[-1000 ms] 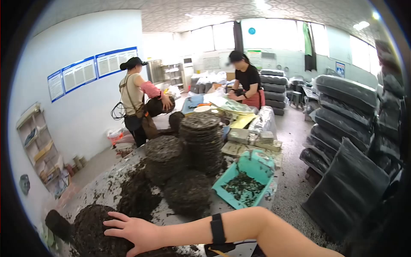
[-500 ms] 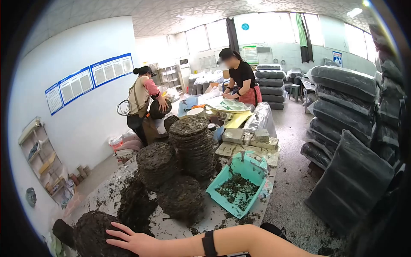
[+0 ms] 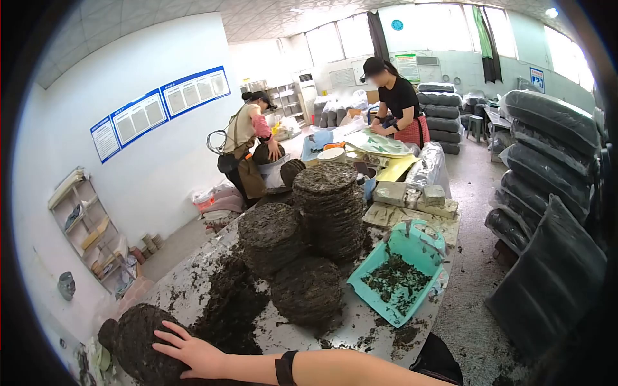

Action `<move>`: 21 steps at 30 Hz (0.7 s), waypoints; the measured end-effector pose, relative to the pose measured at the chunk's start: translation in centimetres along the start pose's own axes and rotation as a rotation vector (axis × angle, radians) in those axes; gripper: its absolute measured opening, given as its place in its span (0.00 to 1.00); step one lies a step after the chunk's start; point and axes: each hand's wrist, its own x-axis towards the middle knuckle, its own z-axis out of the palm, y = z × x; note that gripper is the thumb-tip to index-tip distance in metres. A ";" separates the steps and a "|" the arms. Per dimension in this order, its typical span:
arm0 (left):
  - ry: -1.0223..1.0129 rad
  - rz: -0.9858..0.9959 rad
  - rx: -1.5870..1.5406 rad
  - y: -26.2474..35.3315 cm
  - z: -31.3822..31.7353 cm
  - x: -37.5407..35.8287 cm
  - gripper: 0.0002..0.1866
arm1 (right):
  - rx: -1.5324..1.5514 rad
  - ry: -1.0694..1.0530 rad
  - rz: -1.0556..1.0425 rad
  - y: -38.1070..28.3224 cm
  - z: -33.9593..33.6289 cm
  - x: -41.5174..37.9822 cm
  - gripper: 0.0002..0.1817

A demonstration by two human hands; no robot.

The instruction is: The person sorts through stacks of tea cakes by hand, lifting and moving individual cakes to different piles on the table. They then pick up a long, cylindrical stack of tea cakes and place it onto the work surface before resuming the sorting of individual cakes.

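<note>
My right hand (image 3: pixel 188 350) reaches in across the bottom of the view, fingers spread and lying on a dark, rough, round bundle (image 3: pixel 138 338) at the lower left. A black band circles that wrist. My left hand is out of view. Beyond it on the table stand a tall stack of dark flat round cakes (image 3: pixel 327 215), a shorter dark round stack (image 3: pixel 269 241) and another round bundle (image 3: pixel 308 293). A turquoise scoop-shaped tray (image 3: pixel 360 280) holds dark crumbled flakes.
Dark crumbs litter the grey table (image 3: pixel 277 331). Grey blocks (image 3: pixel 389 193) lie on its right side. A person in an apron (image 3: pixel 241 138) handles a dark round bundle; another in a black shirt (image 3: pixel 398 100) works farther back. Stacked dark bags (image 3: pixel 547 151) line the right.
The view has turned left, so the room and table things sit farther right in it. My right hand stays spread on the round bundle.
</note>
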 end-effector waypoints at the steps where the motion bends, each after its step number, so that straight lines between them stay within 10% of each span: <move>1: -0.364 0.211 0.143 0.1 -0.8 0.8 0.27 | 0.020 -0.011 0.023 0.1 -0.3 0.3 0.51; 3: -0.714 0.419 0.298 0.4 -0.7 0.9 0.28 | 0.009 0.021 0.015 0.1 -1.1 -0.5 0.50; 7: 0.171 -0.178 -0.187 7.0 13.9 -4.4 0.37 | -0.039 0.226 0.017 -1.0 -4.4 -5.5 0.48; 11: 0.049 0.092 0.152 5.9 13.9 -4.8 0.35 | -0.119 0.313 0.071 -2.3 -7.0 -10.6 0.50; 21: 0.315 -0.321 0.021 -3.7 17.3 -22.2 0.31 | -0.255 -0.054 0.480 -10.6 -11.1 -25.6 0.55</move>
